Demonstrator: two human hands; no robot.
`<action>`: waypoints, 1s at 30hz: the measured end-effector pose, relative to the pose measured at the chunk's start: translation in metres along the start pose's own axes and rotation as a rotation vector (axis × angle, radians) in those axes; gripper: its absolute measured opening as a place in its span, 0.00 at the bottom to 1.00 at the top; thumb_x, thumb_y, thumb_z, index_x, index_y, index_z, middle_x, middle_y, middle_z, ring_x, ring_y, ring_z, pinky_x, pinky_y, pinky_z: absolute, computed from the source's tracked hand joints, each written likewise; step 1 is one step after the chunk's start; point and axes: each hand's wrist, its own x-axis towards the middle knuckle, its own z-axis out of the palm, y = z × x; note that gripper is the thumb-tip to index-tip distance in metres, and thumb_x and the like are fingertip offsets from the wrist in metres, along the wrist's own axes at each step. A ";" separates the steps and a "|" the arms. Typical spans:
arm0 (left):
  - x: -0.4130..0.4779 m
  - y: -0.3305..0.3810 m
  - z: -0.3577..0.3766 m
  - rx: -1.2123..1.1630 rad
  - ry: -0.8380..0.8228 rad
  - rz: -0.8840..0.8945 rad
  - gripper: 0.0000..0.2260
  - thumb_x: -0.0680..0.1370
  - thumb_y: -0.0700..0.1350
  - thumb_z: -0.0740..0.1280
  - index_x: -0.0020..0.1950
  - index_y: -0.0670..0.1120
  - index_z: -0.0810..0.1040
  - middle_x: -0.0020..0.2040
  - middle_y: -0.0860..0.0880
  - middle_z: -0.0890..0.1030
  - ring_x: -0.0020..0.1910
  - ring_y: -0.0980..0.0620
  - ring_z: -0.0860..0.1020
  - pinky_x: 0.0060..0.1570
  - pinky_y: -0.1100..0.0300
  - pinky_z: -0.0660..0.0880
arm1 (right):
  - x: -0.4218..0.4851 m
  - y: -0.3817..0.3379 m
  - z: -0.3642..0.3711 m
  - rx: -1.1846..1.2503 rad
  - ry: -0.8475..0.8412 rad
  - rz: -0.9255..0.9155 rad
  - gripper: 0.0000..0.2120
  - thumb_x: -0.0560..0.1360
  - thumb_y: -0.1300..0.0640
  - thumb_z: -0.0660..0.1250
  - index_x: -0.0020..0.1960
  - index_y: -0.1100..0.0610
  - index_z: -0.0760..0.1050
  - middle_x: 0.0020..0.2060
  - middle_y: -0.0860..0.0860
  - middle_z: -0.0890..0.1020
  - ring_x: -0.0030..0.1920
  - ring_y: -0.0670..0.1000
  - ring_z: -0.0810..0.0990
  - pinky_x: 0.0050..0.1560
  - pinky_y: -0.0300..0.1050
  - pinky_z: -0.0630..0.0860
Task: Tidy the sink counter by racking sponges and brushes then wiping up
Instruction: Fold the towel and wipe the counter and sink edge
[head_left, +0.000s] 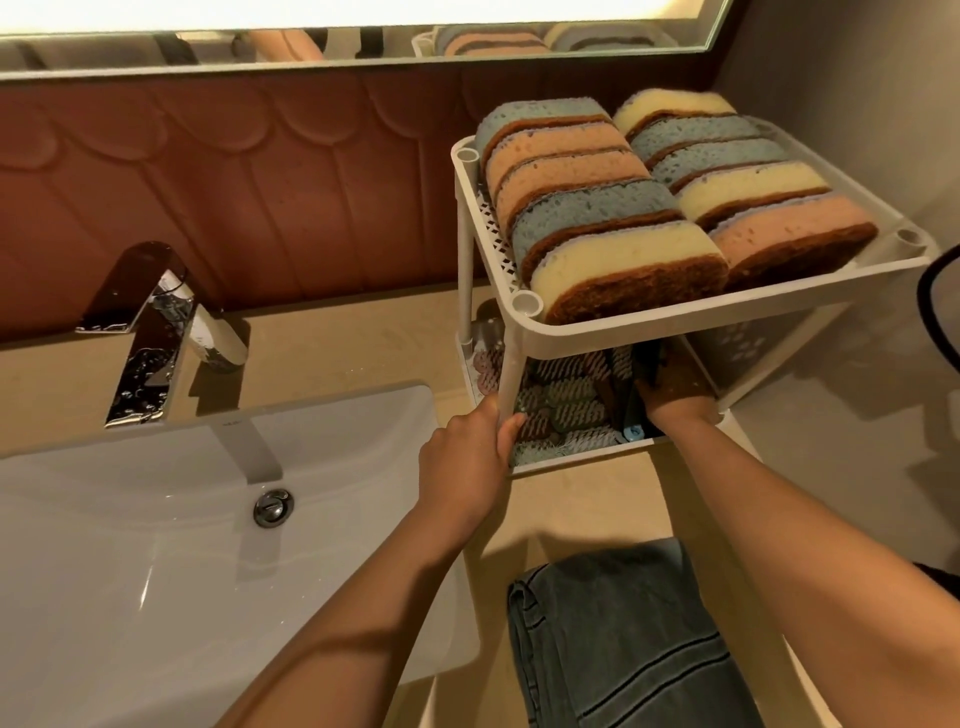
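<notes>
A white two-tier rack stands on the beige counter to the right of the sink. Its top shelf holds several sponges in blue, orange and yellow, set on edge in two rows. Several brushes lie on the lower shelf. My left hand grips the rack's front left post. My right hand reaches into the lower shelf, its fingers around a dark brush; the upper shelf hides most of them. A folded grey-blue cloth lies on the counter in front of the rack.
A white sink basin with a chrome drain plug fills the lower left. A chrome tap, wet with drops, stands behind it. A reddish tiled wall and a mirror run along the back. A white perforated basket sits behind the rack.
</notes>
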 end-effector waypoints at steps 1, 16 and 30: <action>0.000 0.000 -0.001 -0.001 0.007 0.003 0.16 0.81 0.54 0.54 0.60 0.45 0.70 0.51 0.44 0.81 0.47 0.42 0.78 0.38 0.56 0.68 | -0.006 0.002 0.002 0.017 0.055 -0.035 0.24 0.76 0.46 0.62 0.68 0.55 0.67 0.63 0.60 0.75 0.62 0.63 0.73 0.59 0.59 0.73; -0.043 -0.009 0.012 -0.760 -0.035 -0.307 0.11 0.78 0.45 0.64 0.56 0.49 0.65 0.56 0.48 0.69 0.50 0.53 0.71 0.47 0.66 0.69 | -0.188 0.053 -0.009 0.162 0.054 -0.308 0.14 0.74 0.61 0.66 0.59 0.57 0.76 0.59 0.55 0.75 0.61 0.56 0.71 0.59 0.44 0.64; -0.143 0.013 0.093 0.177 -0.427 0.368 0.28 0.74 0.59 0.53 0.64 0.43 0.75 0.63 0.46 0.78 0.62 0.49 0.76 0.58 0.55 0.75 | -0.261 0.086 0.024 -0.277 0.057 -0.279 0.28 0.79 0.43 0.41 0.72 0.53 0.63 0.74 0.54 0.60 0.74 0.54 0.49 0.71 0.51 0.42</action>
